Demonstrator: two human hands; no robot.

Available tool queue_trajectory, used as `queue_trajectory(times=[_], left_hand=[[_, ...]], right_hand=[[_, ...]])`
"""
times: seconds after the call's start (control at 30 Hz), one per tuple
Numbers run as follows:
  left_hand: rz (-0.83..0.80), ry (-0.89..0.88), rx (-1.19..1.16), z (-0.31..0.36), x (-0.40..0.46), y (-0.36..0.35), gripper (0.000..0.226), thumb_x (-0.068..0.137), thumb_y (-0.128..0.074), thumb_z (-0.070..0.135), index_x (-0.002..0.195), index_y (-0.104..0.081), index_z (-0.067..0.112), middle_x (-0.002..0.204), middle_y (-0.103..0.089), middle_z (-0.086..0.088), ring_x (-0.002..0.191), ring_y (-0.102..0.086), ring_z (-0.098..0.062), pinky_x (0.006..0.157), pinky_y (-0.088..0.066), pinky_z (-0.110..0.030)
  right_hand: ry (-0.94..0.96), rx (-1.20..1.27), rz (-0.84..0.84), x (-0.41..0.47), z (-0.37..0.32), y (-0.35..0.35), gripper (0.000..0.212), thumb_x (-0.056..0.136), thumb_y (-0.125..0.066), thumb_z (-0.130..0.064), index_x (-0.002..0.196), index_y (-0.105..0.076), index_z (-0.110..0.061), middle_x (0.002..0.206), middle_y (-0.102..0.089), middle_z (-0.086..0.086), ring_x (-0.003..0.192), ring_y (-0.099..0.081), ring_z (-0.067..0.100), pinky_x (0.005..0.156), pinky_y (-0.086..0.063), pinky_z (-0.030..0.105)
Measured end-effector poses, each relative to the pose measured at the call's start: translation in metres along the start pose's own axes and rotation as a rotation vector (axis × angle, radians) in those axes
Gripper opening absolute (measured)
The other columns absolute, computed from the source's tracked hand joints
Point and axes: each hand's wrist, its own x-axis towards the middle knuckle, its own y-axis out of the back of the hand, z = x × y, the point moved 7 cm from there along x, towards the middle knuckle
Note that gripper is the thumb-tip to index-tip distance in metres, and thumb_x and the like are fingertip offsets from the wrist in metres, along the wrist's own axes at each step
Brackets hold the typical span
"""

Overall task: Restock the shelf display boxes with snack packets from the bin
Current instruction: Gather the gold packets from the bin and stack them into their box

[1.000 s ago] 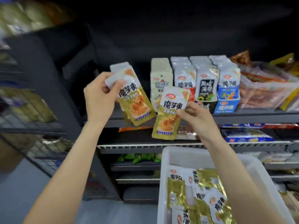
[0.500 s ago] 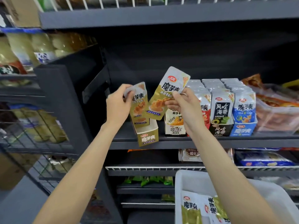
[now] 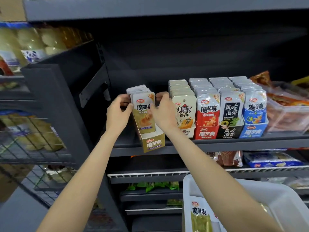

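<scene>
Head view | left hand and right hand clamp fingers on gold konjac packets standing between them | gold display box below fingertips | white bin well below

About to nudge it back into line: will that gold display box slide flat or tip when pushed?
Likely tips or skews: the gold display box overhangs the shelf edge, already tilted. Probably light thin card. Both hands grip its packets, so steady it low.

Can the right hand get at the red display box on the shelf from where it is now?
Probably yes. The right hand is at the gold packets, and the red display box stands open-fronted at the shelf edge, two boxes to the right. Only the cream box stands between, and nothing blocks the front.
</scene>
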Motion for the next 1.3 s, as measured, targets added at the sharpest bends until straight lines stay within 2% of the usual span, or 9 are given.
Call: queue_trajectory(times=[0.2,0.3,0.47,0.63,0.77,0.87,1.03,1.17,1.3], left_hand=[[0.155,-0.051,-0.028,0.016,-0.032,0.012,0.036,0.089,-0.060,0.015,0.123,-0.052,0.022,0.117,-0.057,0.010,0.102,-0.056,-0.007,0.081,-0.047,-0.023],[0.219,-0.190,-0.029,0.035,-0.065,0.008,0.027,0.090,-0.057,0.013,0.117,-0.056,0.018,0.111,-0.057,0.011,0.101,-0.055,-0.008,0.082,-0.046,-0.026],[0.230,-0.428,-0.133,0.064,-0.124,-0.006,0.016,0.092,-0.049,0.014,0.103,-0.061,0.012,0.095,-0.059,0.006,0.088,-0.057,-0.016,0.078,-0.046,-0.027],[-0.122,-0.555,-0.192,0.083,-0.205,-0.065,0.021,0.090,-0.050,0.016,0.090,-0.068,0.005,0.084,-0.065,0.001,0.078,-0.059,-0.014,0.073,-0.046,-0.026],[-0.720,-0.318,-0.019,0.056,-0.271,-0.149,0.019,0.091,-0.052,0.022,0.106,-0.065,0.018,0.099,-0.066,0.008,0.094,-0.055,-0.007,0.081,-0.043,-0.023],[-1.035,-0.206,0.185,0.030,-0.310,-0.203,0.027,0.092,-0.053,0.021,0.118,-0.058,0.023,0.120,-0.059,0.008,0.115,-0.048,-0.012,0.092,-0.040,-0.028],[-1.176,-0.141,0.474,0.001,-0.329,-0.257,0.039,0.088,-0.058,0.018,0.125,-0.048,0.021,0.131,-0.046,-0.004,0.119,-0.043,-0.024,0.090,-0.040,-0.034],[-1.230,-0.053,0.698,-0.018,-0.339,-0.272,0.047,0.088,-0.057,0.013,0.131,-0.039,0.008,0.133,-0.041,-0.016,0.118,-0.043,-0.032,0.093,-0.042,-0.038],[-1.314,-0.077,0.680,-0.014,-0.365,-0.279,0.067,0.087,-0.060,0.011,0.145,-0.025,0.010,0.144,-0.030,-0.013,0.129,-0.033,-0.029,0.099,-0.037,-0.033]], right_hand=[[0.218,0.157,-0.058,-0.038,-0.017,0.012,0.041,0.091,-0.053,-0.002,0.130,-0.046,-0.012,0.135,-0.042,0.004,0.098,-0.056,0.002,0.079,-0.045,0.004],[0.349,0.143,-0.173,-0.060,-0.021,0.021,0.035,0.092,-0.050,-0.002,0.125,-0.054,-0.014,0.125,-0.054,0.001,0.107,-0.055,0.002,0.089,-0.047,0.014],[0.417,0.061,-0.348,-0.096,-0.010,0.050,0.020,0.093,-0.051,-0.004,0.107,-0.066,-0.008,0.099,-0.068,-0.003,0.091,-0.061,0.005,0.080,-0.049,0.022],[0.194,0.000,-0.414,-0.170,0.075,0.091,0.020,0.088,-0.056,-0.002,0.103,-0.066,-0.011,0.091,-0.070,-0.006,0.085,-0.066,0.005,0.077,-0.050,0.016],[-0.110,-0.250,-0.469,-0.237,0.193,0.128,0.017,0.087,-0.060,-0.002,0.099,-0.067,-0.013,0.089,-0.068,-0.011,0.081,-0.064,0.006,0.073,-0.043,0.005],[-0.339,-0.490,-0.585,-0.281,0.263,0.156,0.025,0.087,-0.062,-0.013,0.112,-0.064,-0.017,0.111,-0.067,-0.002,0.097,-0.064,0.016,0.086,-0.051,0.030],[-0.531,-0.781,-0.681,-0.307,0.298,0.184,0.055,0.082,-0.067,-0.031,0.132,-0.045,-0.023,0.137,-0.044,0.002,0.119,-0.050,0.025,0.088,-0.046,0.034],[-0.481,-0.962,-0.776,-0.315,0.307,0.170,0.061,0.084,-0.067,-0.035,0.133,-0.036,-0.019,0.137,-0.033,0.011,0.124,-0.038,0.032,0.091,-0.044,0.035],[-0.445,-0.959,-0.783,-0.315,0.310,0.173,0.067,0.084,-0.067,-0.035,0.136,-0.031,-0.014,0.137,-0.031,0.016,0.126,-0.037,0.033,0.098,-0.041,0.034]])
